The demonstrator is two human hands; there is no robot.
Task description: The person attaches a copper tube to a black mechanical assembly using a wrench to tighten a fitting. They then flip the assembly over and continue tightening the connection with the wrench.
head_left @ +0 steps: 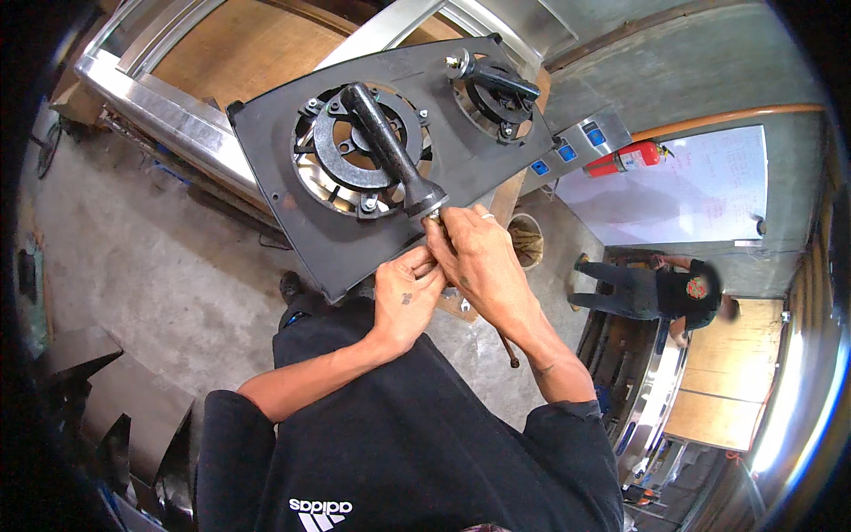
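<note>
A dark grey two-burner gas stove top [363, 244] lies in front of me, tilted in view, with its burner parts facing up. A black cast-iron burner tube [390, 146] crosses the larger round opening and ends in a flared mouth near my hands. My right hand [483, 262], a ring on one finger, pinches the small metal fitting [433, 215] at that mouth. Close below it, my left hand [403, 301] has its fingers pressed together beside the right fingertips; what they grip is hidden. A thin copper pipe [507, 346] sticks out from under my right forearm.
A second, smaller burner [501, 93] sits at the stove top's far right. Behind lies a shiny metal frame [168, 115] with a wooden panel. A bucket [526, 241] stands on the floor to the right. Farther right, another person [656, 288] works at a bench, near a fire extinguisher [625, 160].
</note>
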